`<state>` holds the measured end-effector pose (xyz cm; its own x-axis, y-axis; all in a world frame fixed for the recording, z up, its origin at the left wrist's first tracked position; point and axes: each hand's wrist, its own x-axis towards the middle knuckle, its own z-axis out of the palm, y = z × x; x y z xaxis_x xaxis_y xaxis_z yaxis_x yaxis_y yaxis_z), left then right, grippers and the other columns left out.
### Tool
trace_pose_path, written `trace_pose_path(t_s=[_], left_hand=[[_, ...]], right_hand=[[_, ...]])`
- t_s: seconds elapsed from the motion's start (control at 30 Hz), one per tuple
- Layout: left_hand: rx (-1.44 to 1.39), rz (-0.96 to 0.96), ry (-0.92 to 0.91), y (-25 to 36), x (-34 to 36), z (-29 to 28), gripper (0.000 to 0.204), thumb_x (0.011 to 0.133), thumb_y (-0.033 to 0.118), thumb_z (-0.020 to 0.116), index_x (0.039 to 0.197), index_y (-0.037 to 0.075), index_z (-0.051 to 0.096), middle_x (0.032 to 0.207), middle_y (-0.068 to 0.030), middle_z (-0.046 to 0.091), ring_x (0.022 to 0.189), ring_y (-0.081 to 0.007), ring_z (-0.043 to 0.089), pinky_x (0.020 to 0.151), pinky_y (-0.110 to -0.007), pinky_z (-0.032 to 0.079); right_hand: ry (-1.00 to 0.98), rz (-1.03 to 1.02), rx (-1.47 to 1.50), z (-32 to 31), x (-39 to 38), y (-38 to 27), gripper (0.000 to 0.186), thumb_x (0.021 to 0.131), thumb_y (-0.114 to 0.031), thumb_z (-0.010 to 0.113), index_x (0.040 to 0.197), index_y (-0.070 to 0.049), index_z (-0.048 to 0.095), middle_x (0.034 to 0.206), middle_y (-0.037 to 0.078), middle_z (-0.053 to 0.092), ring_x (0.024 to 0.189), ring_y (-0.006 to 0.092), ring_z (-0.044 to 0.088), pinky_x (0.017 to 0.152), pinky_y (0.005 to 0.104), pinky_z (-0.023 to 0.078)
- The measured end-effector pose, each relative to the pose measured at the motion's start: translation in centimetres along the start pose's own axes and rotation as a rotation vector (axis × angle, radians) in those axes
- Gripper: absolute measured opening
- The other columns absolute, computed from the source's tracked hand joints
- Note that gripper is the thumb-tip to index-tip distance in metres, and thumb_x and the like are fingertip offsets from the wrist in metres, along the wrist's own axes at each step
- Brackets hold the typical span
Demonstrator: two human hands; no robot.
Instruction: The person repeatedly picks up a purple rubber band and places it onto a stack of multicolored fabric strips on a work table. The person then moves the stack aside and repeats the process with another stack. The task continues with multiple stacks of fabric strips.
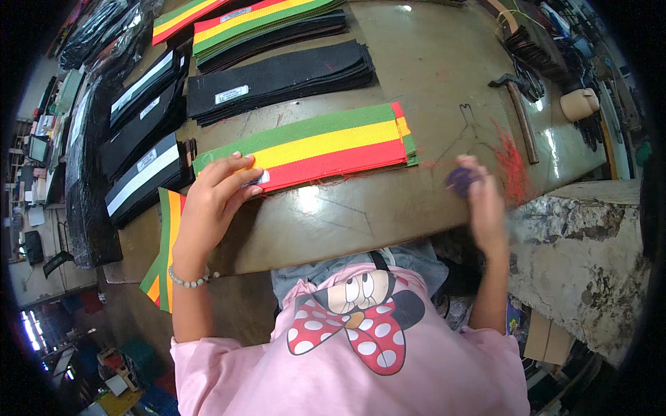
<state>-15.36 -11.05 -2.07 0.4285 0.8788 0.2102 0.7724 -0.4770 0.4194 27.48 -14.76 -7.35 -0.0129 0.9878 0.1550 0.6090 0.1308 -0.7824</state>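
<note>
A stack of woven strips (326, 147), banded green, yellow and red, lies slantwise before me with loose red threads along its near edge. At its left end my left hand (216, 188) is closed on the stack, fingers over the top and thumb by the near edge, partly covering a small white label. Off the stack's right end, above the table, my right hand (487, 204) is smeared by motion. Its fingers are closed around a dark purple round thing (459, 182), whose kind I cannot make out.
Black strip stacks (284, 76) and more striped stacks (267, 24) lie beyond and to the left. Striped strips (166, 249) hang over the near left edge. Red loose threads (512, 166), a hammer (519, 114) and a beige cup-like thing (579, 104) sit on the right.
</note>
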Motion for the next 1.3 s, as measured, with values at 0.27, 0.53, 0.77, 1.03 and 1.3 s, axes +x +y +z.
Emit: trace_pose_path(t_s=[0.27,0.53,0.77,1.03,1.3], left_hand=[[0.633,0.018,0.393,4.0,2.0,-5.6,0.016,0.089,-0.002,0.058,0.101,0.007,0.062,0.091,-0.0061,0.062,0.093,-0.0242,0.062,0.108,-0.048,0.034],[0.357,-0.129,0.280,1.0,2.7,1.8,0.017,0.092,0.009,0.064,0.107,0.005,0.069,0.103,-0.0128,0.063,0.107,-0.0298,0.056,0.101,-0.044,0.038],[-0.193,-0.317,0.287,4.7,6.0,5.1,0.026,0.089,0.015,0.071,0.109,-0.001,0.070,0.102,-0.0167,0.062,0.097,-0.0318,0.061,0.088,-0.041,0.049],[-0.349,-0.400,0.414,3.5,4.8,5.2,0.015,0.087,0.003,0.071,0.102,0.001,0.072,0.100,-0.0132,0.062,0.079,-0.0265,0.062,0.074,-0.037,0.052],[0.172,-0.618,0.553,4.6,-2.6,3.2,0.019,0.089,0.006,0.071,0.108,0.004,0.070,0.112,-0.0135,0.057,0.105,-0.0270,0.056,0.086,-0.036,0.047]], right_hand=[[0.518,0.146,-0.196,-2.1,3.4,0.7,0.035,0.109,-0.029,0.042,0.107,0.002,0.056,0.097,0.014,0.065,0.083,0.0237,0.057,0.082,0.0341,0.047],[0.357,0.076,0.762,0.9,5.9,-6.0,0.028,0.104,-0.020,0.058,0.116,0.004,0.064,0.107,0.009,0.068,0.091,0.0141,0.067,0.081,0.0277,0.057],[-0.112,0.039,0.765,8.2,9.6,-10.6,0.023,0.100,-0.014,0.065,0.108,0.007,0.068,0.098,0.003,0.068,0.088,0.0063,0.061,0.076,0.0218,0.051],[0.082,-0.242,0.223,14.1,10.5,-10.2,0.018,0.087,-0.012,0.069,0.079,0.003,0.067,0.097,0.015,0.067,0.084,0.0278,0.065,0.075,0.0366,0.052],[0.054,-0.286,0.151,13.8,10.4,-10.3,0.018,0.085,-0.012,0.071,0.075,0.002,0.066,0.097,0.014,0.067,0.088,0.0306,0.062,0.078,0.0387,0.049]])
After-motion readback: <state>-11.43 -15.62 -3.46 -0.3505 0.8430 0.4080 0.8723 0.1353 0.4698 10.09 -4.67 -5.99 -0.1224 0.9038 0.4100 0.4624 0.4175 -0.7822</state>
